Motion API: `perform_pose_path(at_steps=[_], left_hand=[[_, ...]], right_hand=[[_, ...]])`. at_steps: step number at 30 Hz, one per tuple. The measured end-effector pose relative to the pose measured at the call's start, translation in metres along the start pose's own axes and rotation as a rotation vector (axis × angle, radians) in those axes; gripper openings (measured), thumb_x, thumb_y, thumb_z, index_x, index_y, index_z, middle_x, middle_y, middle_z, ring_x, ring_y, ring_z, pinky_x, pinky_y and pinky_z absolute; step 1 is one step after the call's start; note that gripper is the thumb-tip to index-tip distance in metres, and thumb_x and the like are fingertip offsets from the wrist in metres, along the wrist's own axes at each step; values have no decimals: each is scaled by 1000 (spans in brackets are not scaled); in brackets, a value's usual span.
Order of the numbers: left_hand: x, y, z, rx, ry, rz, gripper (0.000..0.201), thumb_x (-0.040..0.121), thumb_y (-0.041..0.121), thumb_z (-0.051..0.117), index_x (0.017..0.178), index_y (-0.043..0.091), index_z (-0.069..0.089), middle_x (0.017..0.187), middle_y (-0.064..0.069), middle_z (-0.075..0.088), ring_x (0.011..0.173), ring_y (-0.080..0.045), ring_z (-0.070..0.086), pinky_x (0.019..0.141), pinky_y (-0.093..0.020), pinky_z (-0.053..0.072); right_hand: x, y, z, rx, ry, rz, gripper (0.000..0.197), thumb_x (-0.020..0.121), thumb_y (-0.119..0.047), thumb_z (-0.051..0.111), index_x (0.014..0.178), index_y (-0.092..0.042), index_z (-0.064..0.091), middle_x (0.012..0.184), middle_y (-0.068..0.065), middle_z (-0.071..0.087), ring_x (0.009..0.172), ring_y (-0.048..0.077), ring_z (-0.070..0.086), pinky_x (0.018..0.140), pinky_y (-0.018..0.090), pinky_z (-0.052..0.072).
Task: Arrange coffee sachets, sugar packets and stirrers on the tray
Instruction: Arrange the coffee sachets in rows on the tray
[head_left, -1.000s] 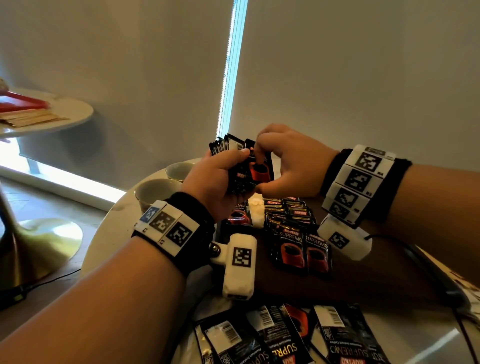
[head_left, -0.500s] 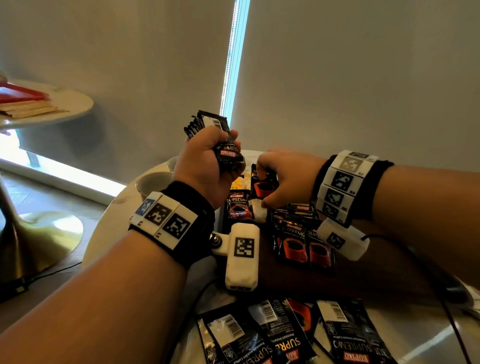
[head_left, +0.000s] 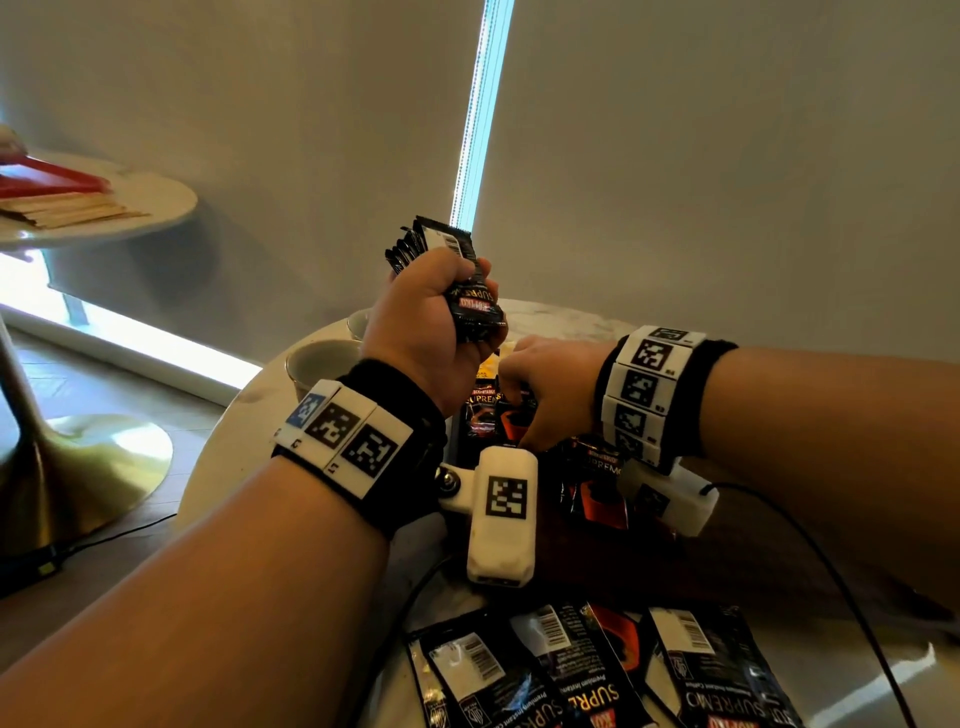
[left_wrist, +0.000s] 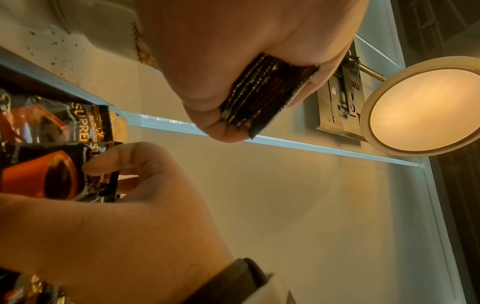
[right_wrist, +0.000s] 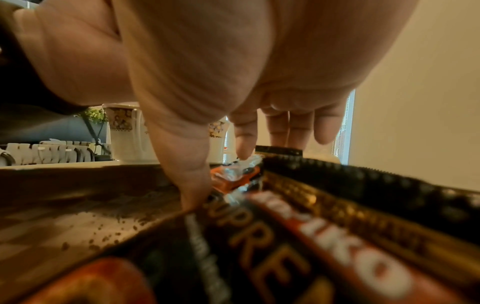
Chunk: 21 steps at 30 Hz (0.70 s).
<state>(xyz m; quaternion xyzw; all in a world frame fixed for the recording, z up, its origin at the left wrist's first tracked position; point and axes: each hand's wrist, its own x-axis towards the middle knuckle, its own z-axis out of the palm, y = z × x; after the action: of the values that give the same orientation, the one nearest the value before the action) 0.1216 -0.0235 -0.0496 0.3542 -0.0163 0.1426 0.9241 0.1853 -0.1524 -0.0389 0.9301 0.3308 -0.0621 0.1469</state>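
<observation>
Above the tray (head_left: 597, 571), left hand (head_left: 421, 332) keeps clutching sachets (head_left: 467, 291) (raised higher).

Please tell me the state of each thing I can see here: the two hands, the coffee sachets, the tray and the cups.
left hand: raised, grips a stack of sachets.
stack of sachets: held upright in the fist, bunched together.
right hand: low over the tray, pinches one sachet.
pinched sachet: face up, at the row on the tray.
tray: lies flat, holds sachets in a row.
loose sachets: lie flat on the table, off the tray.
cups: upright.
</observation>
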Motion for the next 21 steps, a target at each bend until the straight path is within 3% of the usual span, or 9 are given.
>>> perform_pose_path(at_steps=[14,18,21], left_hand=[[-1,0,-2,37,5,-27,20,93,14,51,107,3,60,89,-7,58,72,-14,59,59,-29,50],[-1,-1,-2,93,7,-54,20,93,15,55,108,4,60,90,-9,58,75,-17,59,58,-30,52],[-2,-3,-1,129,-21,-82,20,96,17,56,110,5,61,89,-10,60,75,-18,61,58,-29,55]], right_hand=[[-11,14,-6,55,26,43,46,66,-57,85,95,-36,56,116,-10,49,98,12,51,84,33,53],[-16,21,-15,136,145,49,54,70,-59,81,108,-32,54,114,-10,50,99,12,50,84,31,51],[-22,25,-18,322,255,49,79,68,-54,85,131,-29,44,120,-10,47,105,12,52,84,28,50]])
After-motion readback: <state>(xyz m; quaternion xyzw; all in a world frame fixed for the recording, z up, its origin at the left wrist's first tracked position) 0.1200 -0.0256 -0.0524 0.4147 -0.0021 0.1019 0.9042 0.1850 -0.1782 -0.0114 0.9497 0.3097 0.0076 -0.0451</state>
